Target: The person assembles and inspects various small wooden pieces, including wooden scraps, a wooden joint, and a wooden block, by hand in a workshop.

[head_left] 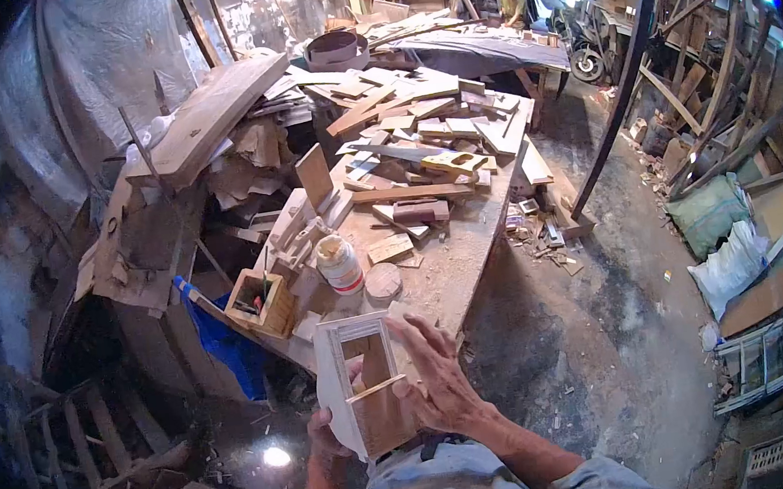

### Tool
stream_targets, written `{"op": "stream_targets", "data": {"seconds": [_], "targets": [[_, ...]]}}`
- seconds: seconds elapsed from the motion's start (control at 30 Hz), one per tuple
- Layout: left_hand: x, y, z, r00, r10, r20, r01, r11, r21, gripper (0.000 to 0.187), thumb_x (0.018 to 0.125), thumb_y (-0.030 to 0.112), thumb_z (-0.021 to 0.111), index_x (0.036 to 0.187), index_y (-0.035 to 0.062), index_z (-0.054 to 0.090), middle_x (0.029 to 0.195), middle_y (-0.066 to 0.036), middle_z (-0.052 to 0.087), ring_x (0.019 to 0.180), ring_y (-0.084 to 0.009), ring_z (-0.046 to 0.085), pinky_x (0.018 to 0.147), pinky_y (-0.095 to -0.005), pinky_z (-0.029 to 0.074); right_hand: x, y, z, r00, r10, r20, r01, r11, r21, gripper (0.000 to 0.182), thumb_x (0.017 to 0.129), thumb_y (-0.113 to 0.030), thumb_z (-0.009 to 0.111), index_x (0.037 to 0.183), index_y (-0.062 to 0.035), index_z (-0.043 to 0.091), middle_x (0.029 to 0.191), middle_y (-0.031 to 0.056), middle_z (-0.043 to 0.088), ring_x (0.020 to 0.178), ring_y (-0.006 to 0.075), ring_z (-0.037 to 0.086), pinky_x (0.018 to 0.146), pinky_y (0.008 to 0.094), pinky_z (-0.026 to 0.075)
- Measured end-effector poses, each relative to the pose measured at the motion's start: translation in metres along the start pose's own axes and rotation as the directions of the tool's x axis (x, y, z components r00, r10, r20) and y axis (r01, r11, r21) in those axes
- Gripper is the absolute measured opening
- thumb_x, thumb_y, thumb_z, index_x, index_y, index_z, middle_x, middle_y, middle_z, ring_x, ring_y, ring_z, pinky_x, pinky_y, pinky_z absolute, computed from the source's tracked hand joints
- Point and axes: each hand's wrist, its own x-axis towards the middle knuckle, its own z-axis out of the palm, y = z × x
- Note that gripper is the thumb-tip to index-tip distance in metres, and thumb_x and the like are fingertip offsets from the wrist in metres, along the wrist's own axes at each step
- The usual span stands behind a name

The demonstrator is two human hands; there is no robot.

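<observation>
In front of my body is a small wooden frame (337,384) with a moulded edge, a rectangular opening and a thin crossbar. My left hand (326,435) grips it from the left; a finger shows through the opening. My right hand (437,378) lies along its right side, fingers stretched out, the thumb near the end of the crossbar. Just beyond on the bench stand an open white jar (339,265) with a red label and a round wooden disc (383,282). A square wooden box (260,303) holding small tools is at the left.
The workbench (457,280) carries sawdust, a handsaw (445,161) with a yellow handle and heaped wood offcuts (434,106). A thick plank (207,121) lies at the left. A dark post (617,77) rises at the right, near sacks (729,261). Another person (511,5) is at the back.
</observation>
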Motion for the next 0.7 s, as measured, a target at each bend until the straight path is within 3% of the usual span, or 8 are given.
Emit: {"op": "stream_targets", "data": {"seconds": [0.13,0.23,0.33,0.53,0.63,0.7], "targets": [[0.005,-0.002,0.013,0.997,-0.049,0.058,0.054,0.996,-0.073,0.12,0.073,0.057,0.08,0.163,0.0032,0.023,0.157,-0.028,0.041,0.139,-0.0422,0.053,0.114,-0.053,0.049,0.003,0.013,0.014,0.995,-0.086,0.06,0.091,0.992,-0.085,0.081,0.106,-0.056,0.045,0.169,-0.0098,0.022,0.17,0.0132,0.034,0.159,0.0396,0.021,0.125,0.0529,0.008],[0.011,-0.001,0.025,0.995,-0.038,0.09,0.047,0.993,-0.104,0.115,0.074,0.054,0.08,0.162,0.0027,0.026,0.154,-0.029,0.044,0.136,-0.0412,0.056,0.113,-0.0521,0.049,0.0,0.018,0.02,0.994,-0.086,0.074,0.095,0.987,-0.132,0.084,0.106,-0.063,0.035,0.168,-0.009,0.021,0.171,0.0142,0.032,0.158,0.0426,0.022,0.124,0.0567,0.011],[0.009,-0.002,0.026,0.998,-0.025,0.058,0.032,0.992,-0.121,0.108,0.075,0.052,0.078,0.158,0.0015,0.033,0.148,-0.028,0.051,0.13,-0.0395,0.06,0.11,-0.051,0.05,-0.003,0.017,0.019,0.995,-0.057,0.088,0.068,0.989,-0.133,0.082,0.107,-0.063,0.033,0.168,-0.0102,0.021,0.171,0.0139,0.032,0.157,0.0421,0.023,0.124,0.0559,0.01],[0.007,-0.004,0.021,0.998,-0.062,0.024,0.065,0.982,-0.179,0.108,0.074,0.051,0.079,0.158,0.0011,0.033,0.148,-0.028,0.051,0.13,-0.0396,0.06,0.109,-0.0499,0.052,-0.006,0.014,0.015,0.994,-0.051,0.099,0.063,0.992,-0.113,0.081,0.107,-0.063,0.035,0.166,-0.0081,0.028,0.166,0.0137,0.04,0.156,0.0417,0.027,0.122,0.0567,0.012],[0.007,-0.003,0.011,0.995,-0.085,0.049,0.092,0.982,-0.165,0.108,0.074,0.05,0.08,0.158,0.0017,0.033,0.148,-0.027,0.051,0.129,-0.0392,0.061,0.108,-0.0499,0.053,0.0,0.009,0.012,0.995,-0.082,0.057,0.086,0.994,-0.066,0.081,0.107,-0.063,0.035,0.163,-0.0049,0.033,0.162,0.016,0.046,0.154,0.0411,0.03,0.122,0.0563,0.014],[0.007,-0.007,-0.01,0.995,-0.088,0.039,0.094,0.982,-0.164,0.109,0.074,0.049,0.082,0.159,0.0041,0.031,0.149,-0.028,0.049,0.129,-0.0418,0.06,0.109,-0.0523,0.054,0.007,0.007,0.004,0.998,-0.032,-0.059,0.033,0.999,0.022,0.08,0.107,-0.063,0.037,0.16,-0.0028,0.038,0.158,0.0175,0.049,0.151,0.0395,0.034,0.122,0.0541,0.018]]}}
